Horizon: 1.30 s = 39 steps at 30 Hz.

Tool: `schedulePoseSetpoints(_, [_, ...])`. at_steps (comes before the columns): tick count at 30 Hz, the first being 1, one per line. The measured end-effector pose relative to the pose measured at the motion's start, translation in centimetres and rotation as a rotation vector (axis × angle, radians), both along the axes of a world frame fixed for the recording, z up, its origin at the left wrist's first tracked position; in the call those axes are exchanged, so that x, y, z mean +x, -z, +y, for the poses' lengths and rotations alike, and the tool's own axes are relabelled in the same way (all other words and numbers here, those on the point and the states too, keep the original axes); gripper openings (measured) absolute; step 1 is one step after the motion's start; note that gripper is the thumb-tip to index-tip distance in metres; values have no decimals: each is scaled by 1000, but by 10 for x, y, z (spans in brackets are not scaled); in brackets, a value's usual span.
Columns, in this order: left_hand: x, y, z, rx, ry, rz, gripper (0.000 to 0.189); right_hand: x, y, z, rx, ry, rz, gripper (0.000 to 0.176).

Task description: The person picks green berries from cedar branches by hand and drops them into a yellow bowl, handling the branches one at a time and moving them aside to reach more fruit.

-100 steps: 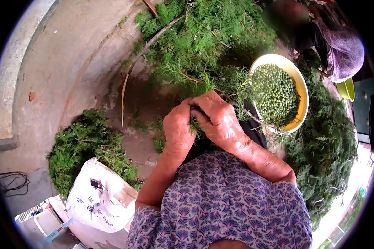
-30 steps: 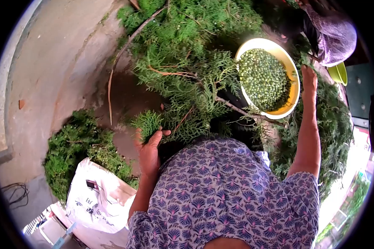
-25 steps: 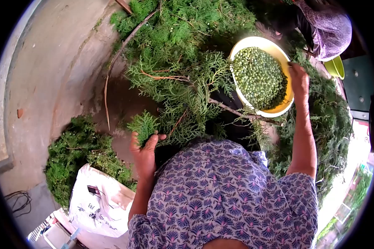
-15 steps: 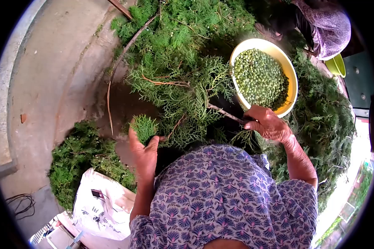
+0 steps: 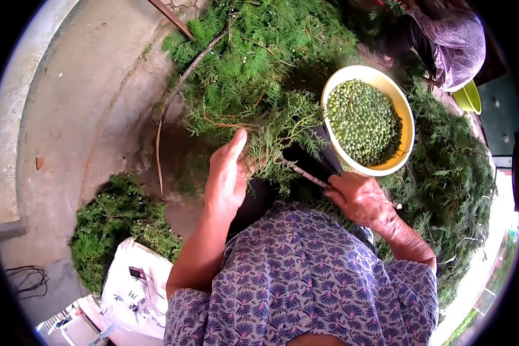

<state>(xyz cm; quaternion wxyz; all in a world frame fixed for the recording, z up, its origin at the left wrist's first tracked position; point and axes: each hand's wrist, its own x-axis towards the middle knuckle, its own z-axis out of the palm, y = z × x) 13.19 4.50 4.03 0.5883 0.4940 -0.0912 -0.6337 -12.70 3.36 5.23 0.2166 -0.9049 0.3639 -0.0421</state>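
My right hand [image 5: 360, 199] is closed round the bare woody stem of a leafy evergreen branch [image 5: 297, 168], just below the bowl. Leafy sprays of this branch spread to the left over my lap. At their left side is my left hand [image 5: 225, 179], its thumb stretched up and apart and its other fingers largely hidden by the foliage; it looks open against the sprays. A yellow bowl [image 5: 407, 147] full of small green berries [image 5: 363, 121] is right beyond my right hand, tilted towards me.
A big heap of cut evergreen branches [image 5: 277, 40] lies ahead, with more foliage [image 5: 444, 179] at right and a smaller pile [image 5: 118, 225] at left. A white sack [image 5: 135, 288] is at lower left. Another person [image 5: 452, 43] sits at upper right beside a green basin [image 5: 468, 97].
My left hand has moved up and right to the branch, and the green tuft it held is gone from it. My right hand has shifted slightly down and left, still gripping the stem.
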Motion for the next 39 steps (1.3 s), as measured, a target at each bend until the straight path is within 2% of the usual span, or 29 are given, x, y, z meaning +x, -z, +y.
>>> schedulePoseSetpoints(2, [16, 13, -14, 151, -36, 46, 30, 11, -5, 7, -78, -21, 8, 24])
schedulePoseSetpoints(4, [23, 9, -23, 180, 20, 22, 32, 18, -11, 7, -164, -37, 10, 22])
schedulePoseSetpoints(6, [22, 5, -31, 248, 15, -124, 33, 25, -17, 6, -184, -68, -37, 21])
schedulePoseSetpoints(10, [24, -66, -23, 300, 49, -255, 45, 44, -29, 6, -218, -88, -80, 24])
schedulePoseSetpoints(11, [30, -70, -26, 208, 0, -258, 31, 49, -28, 4, -224, -72, -132, 26])
schedulePoseSetpoints(12, [36, -78, -25, 236, -49, -341, 30, 57, -29, 2, -244, -64, -216, 28])
schedulePoseSetpoints(14, [63, -71, -28, -21, -132, -445, 28, 77, -24, -4, -265, -33, -324, 29])
schedulePoseSetpoints(16, [79, -80, -31, -37, -230, -459, 27, 96, -15, -13, -245, -27, -376, 34])
schedulePoseSetpoints(18, [96, -83, -34, -181, -345, -492, 29, 116, -2, -24, -236, 1, -483, 40])
schedulePoseSetpoints(19, [98, -89, -34, -186, -401, -466, 32, 124, 2, -31, -233, -25, -500, 45])
schedulePoseSetpoints(20, [98, -93, -32, -193, -408, -473, 32, 132, 8, -35, -137, -2, -404, 48])
schedulePoseSetpoints(22, [95, -101, -35, -190, -529, -500, 33, 147, 17, -42, -297, 10, -441, 50])
schedulePoseSetpoints(24, [97, -94, -36, -177, -573, -524, 33, 144, 7, -48, -352, 63, -466, 41])
schedulePoseSetpoints(26, [94, -91, -45, -165, -641, -561, 33, 141, -26, -56, -146, 59, -879, 32])
schedulePoseSetpoints(27, [89, -96, -42, -126, -568, -538, 33, 145, -48, -58, -115, 63, -1012, 28])
schedulePoseSetpoints(28, [86, -90, -45, -218, -533, -508, 35, 150, -65, -62, -102, 57, -1084, 25])
schedulePoseSetpoints(29, [88, -72, -54, -288, -564, -393, 35, 162, -60, -69, 8, 64, -1218, 25])
schedulePoseSetpoints(30, [81, -71, -64, -435, -501, -320, 36, 171, -50, -87, 80, 64, -1349, 25])
schedulePoseSetpoints(31, [76, -71, -70, -457, -451, -168, 37, 176, -51, -107, -16, 76, -1150, 25])
schedulePoseSetpoints(32, [75, -62, -83, -391, -481, -272, 36, 182, -47, -121, -55, 88, -949, 24])
schedulePoseSetpoints(34, [69, -55, -105, -426, -489, -344, 31, 186, -48, -140, -40, 131, -932, 28])
schedulePoseSetpoints(35, [61, -63, -117, -390, -519, -261, 32, 189, -42, -147, 5, 172, -907, 32])
schedulePoseSetpoints(37, [67, -45, -138, -336, -447, -289, 36, 192, -32, -167, -17, 247, -870, 39])
schedulePoseSetpoints(38, [65, -52, -145, -191, -400, -233, 41, 193, -31, -179, 180, 292, -941, 39])
schedulePoseSetpoints(39, [64, -39, -162, -307, -473, -277, 50, 194, -17, -196, 19, 217, -920, 39])
